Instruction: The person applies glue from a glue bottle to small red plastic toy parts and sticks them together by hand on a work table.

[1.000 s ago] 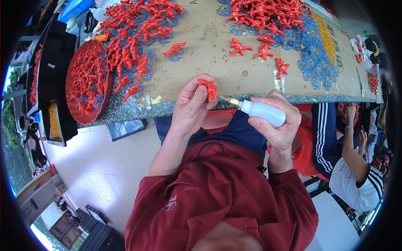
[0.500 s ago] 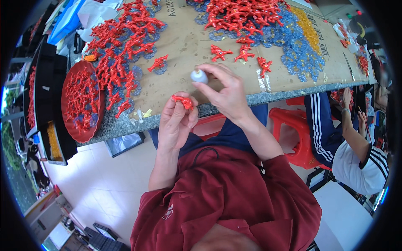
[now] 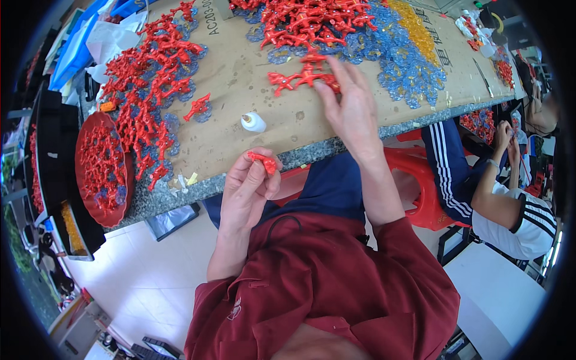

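Observation:
My left hand (image 3: 245, 189) pinches a small red plastic figure (image 3: 262, 162) just off the table's near edge. My right hand (image 3: 353, 114) reaches over the cardboard with thumb and fingers apart, at a few loose red figures (image 3: 307, 78); whether the fingertips touch one is hard to tell. Between the hands, on the cardboard, sits a small white glue-type bottle (image 3: 254, 123) with a narrow tip, apart from both. A single red figure on a clear bluish disc (image 3: 199, 108) lies to the left.
Cardboard (image 3: 234, 78) covers the stone-edged table. Red figures on bluish discs (image 3: 159, 78) fill its left side; a red figure heap (image 3: 318, 24), bluish discs (image 3: 402, 60) and yellow pieces (image 3: 417, 33) lie far. A red tray (image 3: 125, 201) stands left. Another person (image 3: 510, 222) works at right.
My right hand has let go of the white bottle, now on the cardboard, and moved right and away to the loose figures. The left hand still holds its red figure.

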A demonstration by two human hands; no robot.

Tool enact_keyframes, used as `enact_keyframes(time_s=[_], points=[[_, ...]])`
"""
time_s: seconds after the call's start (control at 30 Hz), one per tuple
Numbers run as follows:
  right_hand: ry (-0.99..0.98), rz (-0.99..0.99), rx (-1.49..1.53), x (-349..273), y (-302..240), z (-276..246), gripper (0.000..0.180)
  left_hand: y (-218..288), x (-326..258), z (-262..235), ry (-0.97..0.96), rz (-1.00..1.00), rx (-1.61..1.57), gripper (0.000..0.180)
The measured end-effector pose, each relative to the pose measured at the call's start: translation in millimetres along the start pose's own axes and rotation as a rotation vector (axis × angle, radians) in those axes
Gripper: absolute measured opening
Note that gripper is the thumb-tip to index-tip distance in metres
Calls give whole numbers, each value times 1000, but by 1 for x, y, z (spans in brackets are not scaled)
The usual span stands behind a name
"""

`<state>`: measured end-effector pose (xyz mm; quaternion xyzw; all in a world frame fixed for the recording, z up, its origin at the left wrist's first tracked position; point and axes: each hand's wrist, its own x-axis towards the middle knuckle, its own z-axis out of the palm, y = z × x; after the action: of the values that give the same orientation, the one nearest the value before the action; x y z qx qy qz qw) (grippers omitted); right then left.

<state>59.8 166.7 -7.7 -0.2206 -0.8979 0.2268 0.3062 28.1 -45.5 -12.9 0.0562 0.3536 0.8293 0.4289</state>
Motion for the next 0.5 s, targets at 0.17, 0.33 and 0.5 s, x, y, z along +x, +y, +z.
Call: enact_keyframes(time_s=[0.17,0.33,0.5], points=[[-156,32,209,1,-3,-3,34,-4,-3,1,17,-32,37,23],[234,-34,-130,35,18,-17,36,-6,-3,5,14,-61,47,23],[101,-36,-59,22,21,-12,36,-9,0,9,2,-75,43,23]])
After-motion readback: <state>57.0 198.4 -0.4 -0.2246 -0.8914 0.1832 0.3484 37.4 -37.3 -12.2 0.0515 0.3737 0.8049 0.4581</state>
